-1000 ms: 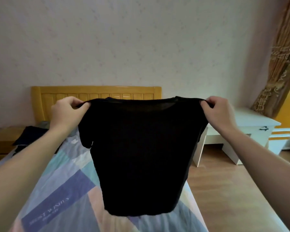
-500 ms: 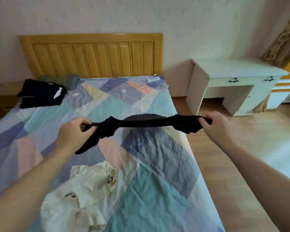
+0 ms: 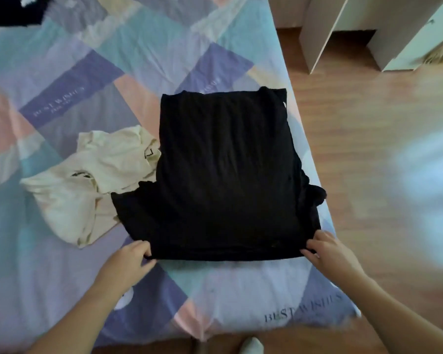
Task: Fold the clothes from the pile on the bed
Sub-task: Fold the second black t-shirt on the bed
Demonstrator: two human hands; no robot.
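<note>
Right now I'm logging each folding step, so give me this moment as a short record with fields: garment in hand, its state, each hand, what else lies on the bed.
garment: black T-shirt
state: spread flat on the bed, near its right edge, shoulders toward the person
left hand: pinches the near left corner
right hand: pinches the near right corner
overlap: its left sleeve lies on the cream garment
cream garment: crumpled, unfolded, left of the shirt
far left corner: dark clothes, partly out of frame
</note>
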